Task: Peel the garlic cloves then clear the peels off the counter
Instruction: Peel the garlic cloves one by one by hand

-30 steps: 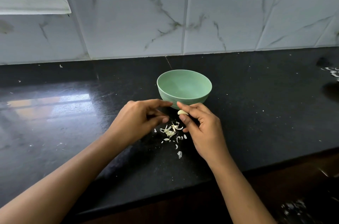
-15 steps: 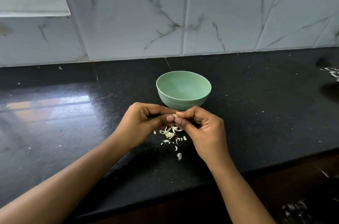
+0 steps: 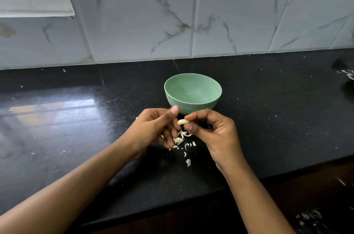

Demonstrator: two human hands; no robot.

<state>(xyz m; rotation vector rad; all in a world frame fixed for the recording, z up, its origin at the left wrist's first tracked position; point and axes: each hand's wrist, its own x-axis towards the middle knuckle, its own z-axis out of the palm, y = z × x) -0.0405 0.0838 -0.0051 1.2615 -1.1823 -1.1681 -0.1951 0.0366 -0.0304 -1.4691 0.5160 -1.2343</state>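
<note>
Garlic clove, pale, smooth and curved, is pinched between the thumb and forefinger of the right hand, held in the air just in front of the near wall of the round pale-green bowl. That grip is pressed onto the clove's right end, and the other right fingers curl in behind it. The left hand is just beside the clove, on its left. Its thumb is lifted clear and points up in front of the bowl's wall. Its fingers are loosely curled with their tips close under the clove; whether they touch it cannot be told. This grip is slack, with nothing visible in it.

Beneath both hands a small scatter of thin whitish garlic peels lies on the glossy black stone tabletop, a few flakes trailing toward its near edge. The bowl stands upright on the tabletop behind the peels. More pale scraps lie at the far right. White marble-veined wall tiles rise behind, with a white window sill at upper left.
</note>
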